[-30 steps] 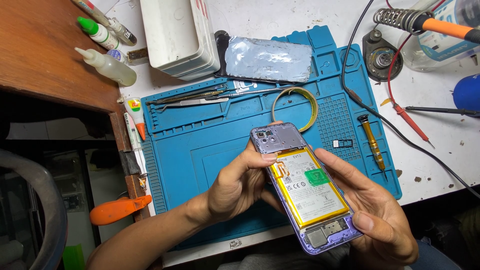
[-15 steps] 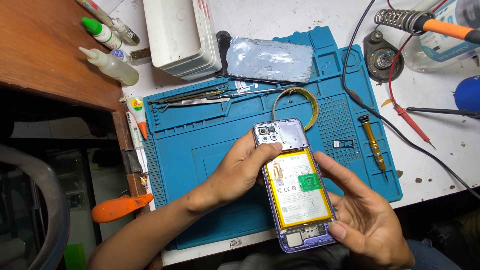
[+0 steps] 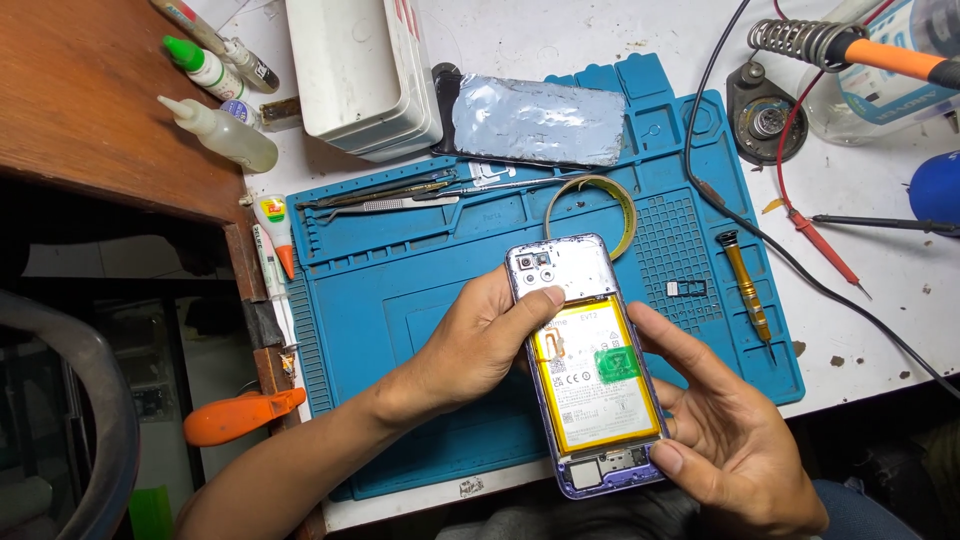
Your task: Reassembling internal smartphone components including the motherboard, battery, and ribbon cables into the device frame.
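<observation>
You are holding an opened phone (image 3: 590, 365) in both hands, low and just right of centre, above a blue work mat (image 3: 400, 300). Its back cover is already off, so the yellow battery (image 3: 595, 375) and the boards at each end are bare. The silvery panel (image 3: 535, 120) lying at 12 o'clock on the mat may be the removed part, though the view is too glary to be sure. The battery sits in its frame, and nothing shows any reassembly begun.

Your left hand (image 3: 480, 345) grips the phone's left edge, fingers curled shut around it, thumb resting across the upper end of the battery. Your right hand (image 3: 730, 430) cradles the phone from the right and beneath, fingers half closed on it, thumb at the bottom corner.

Labels and packages: a green square sticker (image 3: 617, 365) sits on the battery's right half, with small dark printed marks below it. At 10 o'clock, on the table edge, stand a clear squeeze bottle (image 3: 220, 135) with a pointed tip and a smaller bottle with a green cap (image 3: 200, 65). At 9 o'clock lies a small white tube with an orange nozzle (image 3: 277, 230). At 11 o'clock is a white box (image 3: 360, 70). At 3 o'clock lies a yellow-handled screwdriver (image 3: 748, 290); at 1 o'clock a ring of yellowish tape (image 3: 592, 210). A soldering iron with an orange grip (image 3: 880, 55) rests in a coil at 2 o'clock.
</observation>
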